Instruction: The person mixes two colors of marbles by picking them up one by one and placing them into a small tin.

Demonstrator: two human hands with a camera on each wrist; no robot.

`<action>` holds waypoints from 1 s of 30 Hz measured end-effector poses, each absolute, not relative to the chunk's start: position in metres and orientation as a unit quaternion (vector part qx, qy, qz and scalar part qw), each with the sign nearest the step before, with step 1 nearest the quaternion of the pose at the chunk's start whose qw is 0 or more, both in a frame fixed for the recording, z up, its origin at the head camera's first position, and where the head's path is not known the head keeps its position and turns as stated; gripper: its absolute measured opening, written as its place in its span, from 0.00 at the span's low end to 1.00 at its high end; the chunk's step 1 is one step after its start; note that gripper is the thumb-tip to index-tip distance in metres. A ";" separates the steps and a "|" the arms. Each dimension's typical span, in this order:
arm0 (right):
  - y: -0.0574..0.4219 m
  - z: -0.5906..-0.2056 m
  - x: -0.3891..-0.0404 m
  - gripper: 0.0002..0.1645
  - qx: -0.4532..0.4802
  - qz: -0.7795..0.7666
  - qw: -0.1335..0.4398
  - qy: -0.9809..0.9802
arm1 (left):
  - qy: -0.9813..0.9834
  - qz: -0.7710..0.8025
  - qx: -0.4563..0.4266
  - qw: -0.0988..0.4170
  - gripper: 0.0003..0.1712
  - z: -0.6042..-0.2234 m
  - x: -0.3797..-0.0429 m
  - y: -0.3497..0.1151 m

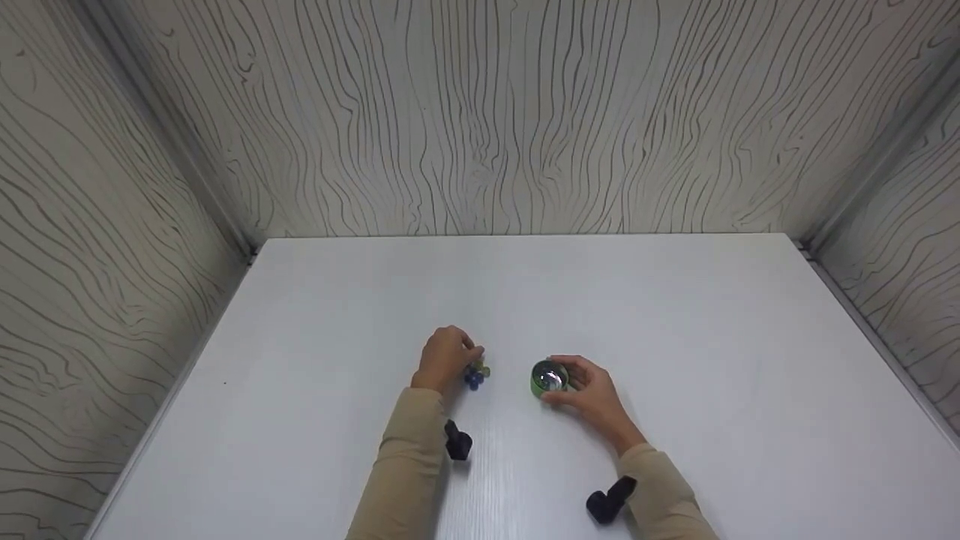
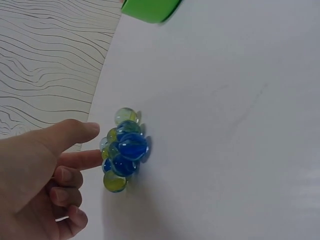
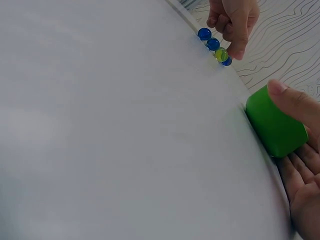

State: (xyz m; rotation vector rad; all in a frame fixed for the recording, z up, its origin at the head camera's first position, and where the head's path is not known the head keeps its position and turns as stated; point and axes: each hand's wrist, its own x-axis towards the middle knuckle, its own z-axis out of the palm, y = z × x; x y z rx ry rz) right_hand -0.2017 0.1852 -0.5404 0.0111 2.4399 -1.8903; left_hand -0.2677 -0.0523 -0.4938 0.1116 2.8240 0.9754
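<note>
A cluster of blue, yellow-green and clear glass marbles (image 2: 132, 146) lies on the white table, left of centre. My left hand (image 1: 448, 356) is right at it; in the left wrist view its index finger reaches in at the edge of the cluster. The thumb (image 2: 75, 134) sits just above the marbles, and the other fingers are bent. To the right, my right hand (image 1: 596, 394) holds a small green cup (image 3: 275, 122) with a shiny inside, thumb on one side and fingers on the other. The cup stands upright on the table.
The white table (image 1: 337, 300) runs back to a wood-grain patterned wall (image 1: 480, 120), with similar panels left and right. Black wrist mounts (image 1: 458, 442) stick out from both beige sleeves. A tiny dark speck (image 1: 224, 383) lies on the table at the left.
</note>
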 end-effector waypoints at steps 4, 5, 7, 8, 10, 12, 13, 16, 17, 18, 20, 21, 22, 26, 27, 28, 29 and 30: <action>0.185 -0.540 -0.202 0.36 0.005 -0.617 0.029 0.786 | 0.943 0.321 0.043 0.083 0.16 -0.493 -0.268 -0.052; 0.185 -0.540 -0.202 0.36 0.005 -0.619 0.030 0.785 | 0.942 0.321 0.044 0.084 0.16 -0.492 -0.268 -0.052; 0.185 -0.540 -0.202 0.36 0.006 -0.621 0.031 0.783 | 0.942 0.323 0.042 0.087 0.16 -0.493 -0.268 -0.051; 0.185 -0.540 -0.202 0.36 0.007 -0.621 0.032 0.783 | 0.942 0.323 0.043 0.087 0.16 -0.493 -0.268 -0.051; 0.185 -0.540 -0.201 0.36 0.008 -0.622 0.033 0.783 | 0.941 0.323 0.042 0.088 0.15 -0.494 -0.269 -0.050; 0.185 -0.540 -0.201 0.36 0.008 -0.621 0.033 0.783 | 0.942 0.322 0.044 0.085 0.14 -0.495 -0.269 -0.050; 0.185 -0.540 -0.201 0.36 0.008 -0.621 0.033 0.783 | 0.942 0.321 0.045 0.084 0.13 -0.495 -0.270 -0.049; 0.185 -0.540 -0.202 0.36 0.009 -0.621 0.034 0.783 | 0.944 0.316 0.051 0.077 0.12 -0.496 -0.270 -0.050; 0.185 -0.540 -0.202 0.36 0.009 -0.620 0.034 0.784 | 0.944 0.316 0.052 0.075 0.12 -0.496 -0.270 -0.050; 0.185 -0.540 -0.202 0.37 0.010 -0.619 0.034 0.785 | 0.945 0.314 0.054 0.072 0.11 -0.496 -0.270 -0.050; 0.185 -0.540 -0.202 0.37 0.010 -0.617 0.034 0.786 | 0.946 0.310 0.059 0.069 0.12 -0.496 -0.270 -0.051; 0.185 -0.540 -0.202 0.37 0.011 -0.617 0.034 0.787 | 0.947 0.309 0.060 0.069 0.12 -0.497 -0.271 -0.051; 0.185 -0.540 -0.203 0.37 0.011 -0.617 0.034 0.786 | 0.946 0.311 0.059 0.071 0.12 -0.496 -0.271 -0.051; 0.184 -0.540 -0.203 0.37 0.013 -0.618 0.034 0.785 | 0.944 0.316 0.052 0.079 0.12 -0.496 -0.271 -0.051; 0.185 -0.540 -0.203 0.37 0.014 -0.620 0.034 0.784 | 0.943 0.319 0.051 0.079 0.12 -0.496 -0.271 -0.051; 0.185 -0.540 -0.203 0.37 0.014 -0.620 0.034 0.784 | 0.943 0.320 0.050 0.079 0.12 -0.496 -0.271 -0.051; 0.185 -0.540 -0.203 0.37 0.012 -0.620 0.034 0.784 | 0.943 0.320 0.051 0.077 0.12 -0.496 -0.271 -0.051; 0.185 -0.540 -0.203 0.37 0.012 -0.620 0.034 0.784 | 0.944 0.316 0.055 0.072 0.11 -0.496 -0.271 -0.051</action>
